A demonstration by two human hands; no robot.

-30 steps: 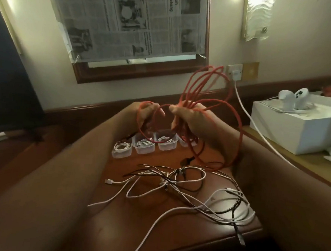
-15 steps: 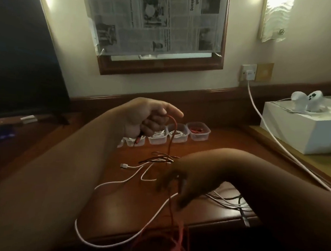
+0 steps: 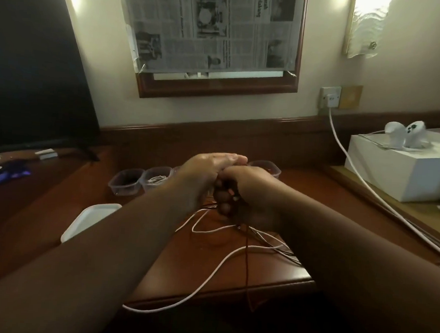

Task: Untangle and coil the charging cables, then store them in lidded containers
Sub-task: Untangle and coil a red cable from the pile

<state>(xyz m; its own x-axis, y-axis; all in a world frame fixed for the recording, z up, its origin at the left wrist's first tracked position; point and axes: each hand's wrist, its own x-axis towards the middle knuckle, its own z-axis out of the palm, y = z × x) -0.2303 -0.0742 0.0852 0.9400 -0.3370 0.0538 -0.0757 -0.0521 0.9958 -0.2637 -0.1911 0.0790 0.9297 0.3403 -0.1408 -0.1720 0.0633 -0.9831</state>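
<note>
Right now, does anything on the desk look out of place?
Yes: a white cable droops in a loop over the desk's front edge, and a red cable hangs off it from the hands.

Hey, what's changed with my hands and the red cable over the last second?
The big red loops held up a second ago are gone; the red cable now hangs in one strand over the desk edge. The right hand, which had dropped low, has come back up to meet the left hand, both closed around the cable's end. The white cables and the containers stay on the desk.
</note>
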